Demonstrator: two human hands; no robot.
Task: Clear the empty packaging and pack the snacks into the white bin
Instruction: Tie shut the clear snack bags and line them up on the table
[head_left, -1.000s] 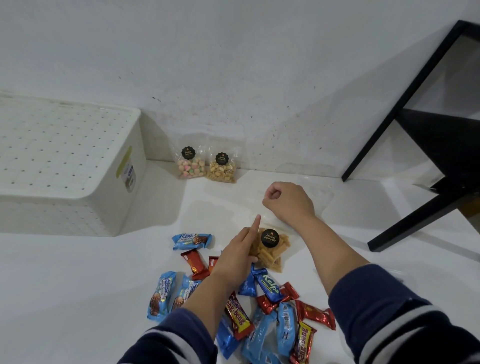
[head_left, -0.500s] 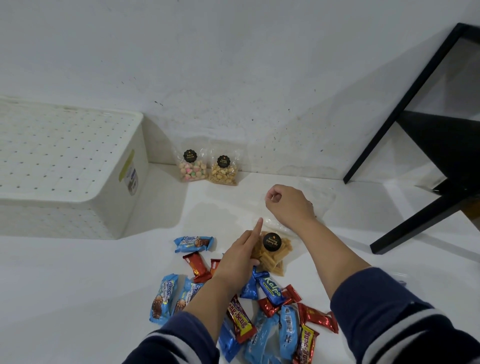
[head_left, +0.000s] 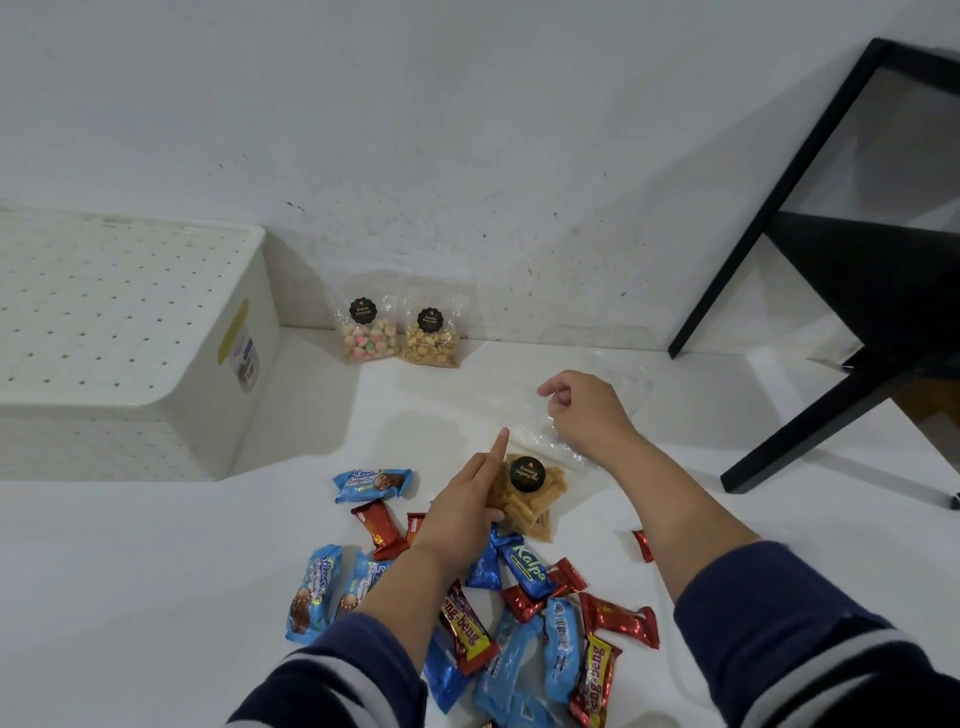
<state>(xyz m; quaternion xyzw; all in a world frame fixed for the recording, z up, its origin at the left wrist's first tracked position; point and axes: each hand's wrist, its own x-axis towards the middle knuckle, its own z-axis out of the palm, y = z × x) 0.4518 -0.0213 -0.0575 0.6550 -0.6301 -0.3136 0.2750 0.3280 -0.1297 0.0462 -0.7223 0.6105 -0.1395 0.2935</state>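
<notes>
On the white floor (head_left: 156, 571), centre of view, lies a clear bag of fried potato sticks (head_left: 527, 499) with a round black label. Left hand (head_left: 460, 512) rests against the bag's left side, index finger straight and pointing away from the person, thumb at the bag's edge; the other fingers are hidden under the hand, so whether they actually hold the bag cannot be told. Right hand (head_left: 584, 410) is above the crinkled clear top of the same bag, fingers curled, thumb and forefinger drawn together at clear plastic film; the pinch looks closed on the film, though the film is hard to see.

More empty clear plastic (head_left: 623, 376) lies flat on the floor just beyond the right hand, faint against the white.

White bin (head_left: 124, 332) sits at left against the wall, upside down, its perforated base facing up, a yellow-and-blue label on its near end. It is well apart from both hands.

Two clear bags lean against the wall between bin and hands: pastel biscuit bag (head_left: 366, 332) and, touching it on the right, nut bag (head_left: 431, 338).

Near the person: a loose pile of wrapped bars (head_left: 530, 613), blue and red, overlapping. One blue bar (head_left: 371, 483) lies apart at the pile's far left. A red wrapper (head_left: 643, 545) shows beside the right forearm.

Black metal frame (head_left: 831, 234) stands at right.
</notes>
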